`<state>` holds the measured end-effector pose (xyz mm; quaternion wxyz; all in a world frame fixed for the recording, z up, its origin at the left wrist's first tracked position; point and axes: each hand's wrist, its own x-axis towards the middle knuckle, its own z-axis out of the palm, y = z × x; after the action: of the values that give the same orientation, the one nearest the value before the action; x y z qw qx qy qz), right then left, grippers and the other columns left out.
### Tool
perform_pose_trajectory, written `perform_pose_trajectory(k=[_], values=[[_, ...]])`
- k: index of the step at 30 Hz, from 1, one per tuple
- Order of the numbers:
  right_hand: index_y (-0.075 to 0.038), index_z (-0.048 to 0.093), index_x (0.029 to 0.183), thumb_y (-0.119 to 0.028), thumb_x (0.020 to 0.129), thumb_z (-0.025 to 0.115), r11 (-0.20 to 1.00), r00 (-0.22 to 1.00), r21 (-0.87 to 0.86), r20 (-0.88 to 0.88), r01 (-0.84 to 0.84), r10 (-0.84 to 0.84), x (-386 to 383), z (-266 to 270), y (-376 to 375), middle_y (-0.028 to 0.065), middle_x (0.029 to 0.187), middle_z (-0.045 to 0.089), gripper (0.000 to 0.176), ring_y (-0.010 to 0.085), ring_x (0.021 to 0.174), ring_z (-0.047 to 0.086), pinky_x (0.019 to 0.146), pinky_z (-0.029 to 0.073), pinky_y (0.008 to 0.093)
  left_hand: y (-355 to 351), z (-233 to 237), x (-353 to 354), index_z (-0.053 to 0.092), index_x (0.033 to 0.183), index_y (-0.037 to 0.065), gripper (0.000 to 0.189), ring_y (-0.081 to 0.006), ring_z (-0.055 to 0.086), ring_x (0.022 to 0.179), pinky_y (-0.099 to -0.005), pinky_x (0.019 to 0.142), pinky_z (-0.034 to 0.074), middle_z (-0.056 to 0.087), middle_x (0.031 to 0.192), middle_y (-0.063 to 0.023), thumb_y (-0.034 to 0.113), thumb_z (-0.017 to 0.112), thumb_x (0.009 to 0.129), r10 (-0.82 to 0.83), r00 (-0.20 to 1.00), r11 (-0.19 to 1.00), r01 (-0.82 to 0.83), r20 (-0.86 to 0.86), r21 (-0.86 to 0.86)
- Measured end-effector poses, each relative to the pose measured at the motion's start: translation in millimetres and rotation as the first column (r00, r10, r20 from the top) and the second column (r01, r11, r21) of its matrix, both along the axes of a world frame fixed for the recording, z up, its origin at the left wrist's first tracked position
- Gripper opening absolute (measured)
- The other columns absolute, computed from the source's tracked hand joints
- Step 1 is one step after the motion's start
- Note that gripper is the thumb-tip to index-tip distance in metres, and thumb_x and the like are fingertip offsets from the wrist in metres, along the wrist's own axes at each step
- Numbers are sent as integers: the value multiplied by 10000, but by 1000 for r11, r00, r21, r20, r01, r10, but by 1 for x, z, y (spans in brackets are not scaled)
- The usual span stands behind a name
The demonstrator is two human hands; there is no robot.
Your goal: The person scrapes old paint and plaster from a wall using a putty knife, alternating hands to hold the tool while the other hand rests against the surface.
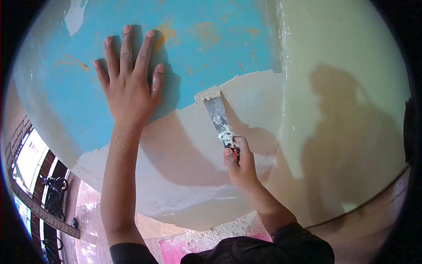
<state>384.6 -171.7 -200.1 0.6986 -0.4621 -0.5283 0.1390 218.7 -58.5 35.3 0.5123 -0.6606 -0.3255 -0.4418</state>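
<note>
My left hand (132,83) lies flat on the blue-painted part of the wall (211,48), fingers spread, holding nothing. In my right hand (241,163) is a paint scraper (216,115), gripped by its red and black handle. Its metal blade is smeared with pale residue and touches the wall at the ragged lower border of the blue paint. A clump of pale scrapings (208,93) sits along the blade edge. Below that border the wall shows a bare beige surface (198,149).
A pale green wall (343,53) meets the blue one at a corner on the right, with shadows on it. Below, pale flakes (237,226) cover a pink sheet (173,251) on the tiled floor. Toward the lower left are a motorcycle (55,193) and a bright opening.
</note>
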Motion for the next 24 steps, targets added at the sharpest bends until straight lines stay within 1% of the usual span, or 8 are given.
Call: perform_pose_trajectory(k=[4, 6, 7, 9, 11, 16, 19, 24], values=[[-27, 483, 1200, -308, 1039, 563, 1000, 1000, -10, -14, -15, 15, 4, 12, -3, 53, 678, 572, 334, 132, 585, 547, 561, 446, 316, 4, -1, -1, 359, 1565, 388, 549, -310, 146, 1563, -602, 1245, 51, 231, 1684, 7, 502, 424, 1031, -37, 999, 999, 37, -5, 22], [-27, 505, 1189, -300, 1038, 575, 986, 999, 165, -47, 9, -1, 14, 43, -2, 45, 728, 589, 320, 114, 631, 555, 593, 458, 301, 5, -1, 1, 362, 1564, 385, 548, -309, 148, 1563, -601, 1245, 54, 236, 1683, 6, 495, 429, 1032, -28, 1000, 999, 29, -12, 21], [-27, 505, 1189, -300, 1038, 575, 988, 999, 154, -53, 5, 3, 22, 66, -8, 45, 728, 589, 320, 114, 631, 555, 593, 458, 301, 6, -1, 2, 364, 1564, 381, 546, -308, 150, 1562, -601, 1244, 58, 241, 1681, 5, 487, 433, 1033, -24, 1000, 999, 24, -10, 27], [-22, 522, 1191, -302, 1035, 590, 979, 971, 159, -184, -125, 154, 37, 106, -21, 32, 769, 598, 328, 96, 668, 557, 615, 461, 281, 8, -2, 2, 397, 1546, 393, 563, -356, 207, 1541, -646, 1218, 116, 294, 1661, -8, 471, 499, 998, -77, 997, 996, 78, -22, 46], [-15, 516, 1205, -306, 1034, 589, 980, 973, 137, -161, -146, 168, 42, 78, -23, 26, 761, 591, 346, 91, 666, 549, 615, 455, 273, 5, -3, 1, 377, 1559, 377, 544, -308, 153, 1561, -596, 1246, 66, 259, 1675, 6, 484, 451, 1030, 3, 1000, 1000, -3, -2, 31], [4, 491, 1242, -310, 1032, 583, 974, 968, -4, -105, -229, 227, 25, -2, -22, 20, 749, 583, 388, 75, 657, 528, 605, 437, 259, 8, -3, 0, 384, 1553, 391, 541, -307, 161, 1560, -594, 1247, 69, 252, 1677, 16, 485, 463, 1026, -37, 999, 998, 36, 3, 45], [-7, 472, 1273, -300, 1029, 578, 947, 943, -1, -90, -320, 319, 21, -7, -23, 23, 747, 583, 396, 81, 648, 523, 602, 435, 265, 8, -3, 1, 388, 1549, 398, 538, -307, 167, 1559, -595, 1247, 72, 251, 1678, 21, 487, 468, 1024, -62, 998, 997, 62, 0, 55], [-16, 465, 1296, -291, 1031, 573, 983, 986, -101, 33, -156, 160, 10, 18, -24, 34, 752, 588, 396, 89, 643, 522, 596, 425, 260, 6, -2, 2, 417, 1532, 408, 547, -338, 222, 1540, -637, 1220, 138, 312, 1653, 11, 472, 510, 997, -58, 998, 997, 57, 14, 53]])
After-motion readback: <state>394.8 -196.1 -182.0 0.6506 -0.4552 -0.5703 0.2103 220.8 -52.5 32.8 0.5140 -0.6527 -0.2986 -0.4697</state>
